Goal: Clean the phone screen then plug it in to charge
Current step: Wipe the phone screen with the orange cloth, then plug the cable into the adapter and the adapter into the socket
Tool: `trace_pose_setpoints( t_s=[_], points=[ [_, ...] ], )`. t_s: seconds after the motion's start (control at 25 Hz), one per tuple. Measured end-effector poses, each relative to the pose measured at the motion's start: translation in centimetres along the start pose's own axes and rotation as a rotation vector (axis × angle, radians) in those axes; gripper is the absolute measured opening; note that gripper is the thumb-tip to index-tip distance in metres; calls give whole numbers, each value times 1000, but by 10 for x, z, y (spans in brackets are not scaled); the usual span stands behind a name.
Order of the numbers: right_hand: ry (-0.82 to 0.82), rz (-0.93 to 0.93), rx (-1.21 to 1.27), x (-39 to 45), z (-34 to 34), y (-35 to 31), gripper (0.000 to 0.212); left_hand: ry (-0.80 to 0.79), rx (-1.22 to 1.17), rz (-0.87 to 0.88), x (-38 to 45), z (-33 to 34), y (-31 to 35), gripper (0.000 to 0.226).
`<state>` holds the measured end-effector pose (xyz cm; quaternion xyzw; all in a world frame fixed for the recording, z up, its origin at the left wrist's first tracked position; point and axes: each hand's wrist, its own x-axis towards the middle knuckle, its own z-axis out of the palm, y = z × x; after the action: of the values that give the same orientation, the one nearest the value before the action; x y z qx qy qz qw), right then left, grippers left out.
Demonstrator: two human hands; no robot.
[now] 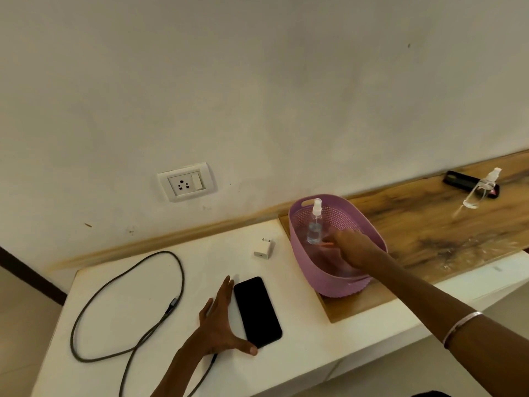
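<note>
Inside basket (337, 279): right hand (353, 249) near spray bottle (315, 224).

The single head-worn wide-angle view looks forward and steeply down from close above the white table (300, 333), facing the wall (257, 81) with its socket (186, 182), both forearms reaching in from the bottom edge.

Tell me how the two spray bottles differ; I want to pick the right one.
The basket bottle stands upright inside the purple basket, beside the right hand. The far bottle leans tilted on the wooden top, out of both hands' reach, in front of a dark object. The basket bottle shows bluish liquid; the far one looks nearly empty. Both are clear with white spray heads.
</note>
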<state>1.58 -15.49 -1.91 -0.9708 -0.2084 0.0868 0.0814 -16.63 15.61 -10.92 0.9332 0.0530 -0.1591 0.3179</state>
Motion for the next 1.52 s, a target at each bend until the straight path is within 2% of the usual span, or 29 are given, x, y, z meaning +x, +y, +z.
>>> trace_pose_setpoints(
  t_s=[0.12,0.16,0.24,0.4,0.52,0.6,0.68,0.76,0.84,0.92,1.0,1.12,1.24,1.36,1.44,1.52],
  points=[
    [-17,32,64,14,20,-4,31,-16,6,2,1,0,-2,166],
    [-57,103,152,16,25,-5,29,-16,11,4,2,0,-3,166],
    [-189,157,121,17,35,-3,27,-14,21,9,4,1,-5,166],
    [-426,23,-44,16,26,8,41,-17,19,27,4,2,-6,165],
    [-534,40,-31,17,18,14,53,-18,24,26,4,2,-5,165],
    [-422,20,32,18,12,15,49,-13,18,29,3,2,-4,164],
    [-148,32,105,20,3,17,31,11,-48,37,1,0,-3,161],
    [100,138,180,22,-11,17,15,54,-195,55,-4,-2,-2,154],
    [225,247,270,28,-21,9,16,88,-301,74,-11,-6,0,134],
    [251,280,343,33,-23,-4,37,154,-388,98,-19,-9,-2,101],
    [232,259,368,38,-17,-14,54,289,-448,118,-30,-14,-8,71],
    [185,246,378,39,-6,-24,54,566,-434,117,-50,-30,-31,36],
    [222,311,301,36,-4,-37,44,796,-314,-22,-67,-54,-74,25],
    [401,414,276,23,-15,-49,60,833,-211,-135,-73,-67,-109,20],
    [530,365,314,17,-27,-62,67,756,-223,-149,-66,-65,-116,13],
    [605,253,332,19,-35,-85,63,693,-255,-163,-57,-59,-115,11]
  ],
)
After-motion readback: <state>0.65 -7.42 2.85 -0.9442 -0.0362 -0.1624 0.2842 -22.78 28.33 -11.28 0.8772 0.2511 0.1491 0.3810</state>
